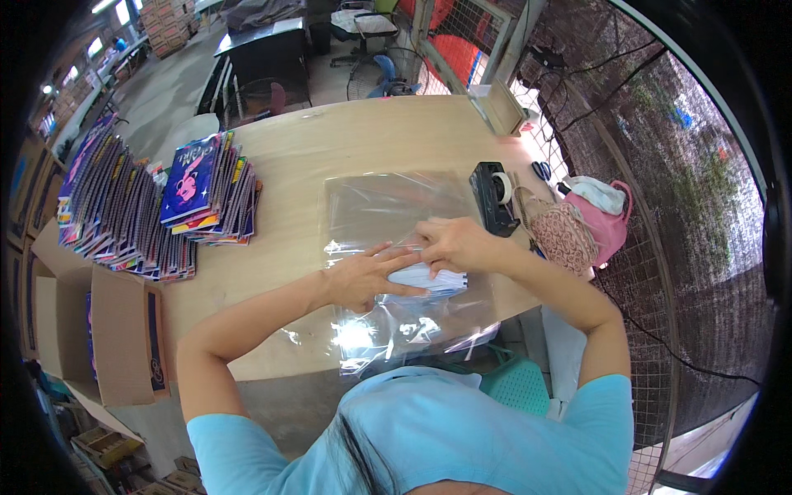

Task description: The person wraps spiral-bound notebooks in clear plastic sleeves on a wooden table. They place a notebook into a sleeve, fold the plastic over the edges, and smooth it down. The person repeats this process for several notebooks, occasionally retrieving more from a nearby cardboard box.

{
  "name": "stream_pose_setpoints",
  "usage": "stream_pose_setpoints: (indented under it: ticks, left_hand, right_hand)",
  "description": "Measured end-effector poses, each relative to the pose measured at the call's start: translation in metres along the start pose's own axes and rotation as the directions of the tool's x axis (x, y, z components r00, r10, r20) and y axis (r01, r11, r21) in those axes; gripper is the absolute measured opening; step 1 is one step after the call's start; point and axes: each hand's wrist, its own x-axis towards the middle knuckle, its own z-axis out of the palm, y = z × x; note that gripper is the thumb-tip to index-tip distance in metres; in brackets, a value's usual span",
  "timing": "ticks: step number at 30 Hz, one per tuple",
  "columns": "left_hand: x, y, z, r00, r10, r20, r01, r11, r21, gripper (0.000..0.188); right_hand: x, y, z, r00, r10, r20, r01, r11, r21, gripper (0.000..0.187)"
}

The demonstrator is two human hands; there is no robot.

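Note:
A small stack of white slips with blue edges (450, 283) lies on clear plastic sheets (388, 206) in the middle of the table. My left hand (363, 279) rests on the stack's left part, fingers spread and stretched out. Over the stack's upper edge, my right hand (452, 246) has its fingers bent and drawn together, the thumb down against the slips. What lies between those fingers is hidden. The near part of the plastic shines and hangs over the table's front edge.
Piled spiral notebooks (194, 186) stand at the table's left, above an open cardboard box (124, 330). On the right are a black tape dispenser (493, 198), scissors (541, 171) and a pink bag (606, 219). A shallow tray (497, 109) sits at the far right corner. A green stool (516, 384) stands below.

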Motion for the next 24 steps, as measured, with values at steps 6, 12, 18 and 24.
stream_pose_setpoints:
  ticks: [6, 12, 18, 24]
  left_hand:
    - [0.001, -0.014, 0.02, 0.999, 0.032, -0.014, -0.033, 0.998, -0.058, 0.088]
    - [0.023, 0.08, 0.065, 0.886, -0.36, -0.292, 0.429, 0.875, 0.225, 0.061]
    - [-0.015, 0.094, 0.149, 0.951, -0.302, 0.065, 0.305, 0.952, -0.031, 0.049]
    - [0.001, 0.029, 0.041, 0.889, -0.319, -0.327, 0.343, 0.939, 0.015, 0.079]
  right_hand:
    - [-0.003, 0.007, 0.036, 0.926, -0.028, -0.376, 0.017, 0.999, -0.033, 0.036]
    - [-0.017, 0.007, 0.077, 0.715, 0.552, -0.429, -0.341, 0.812, 0.474, 0.109]
    - [-0.008, 0.013, 0.065, 0.756, 0.64, -0.141, -0.489, 0.694, 0.528, 0.121]
    - [-0.008, 0.046, 0.085, 0.777, 0.627, -0.061, -0.513, 0.685, 0.517, 0.107]
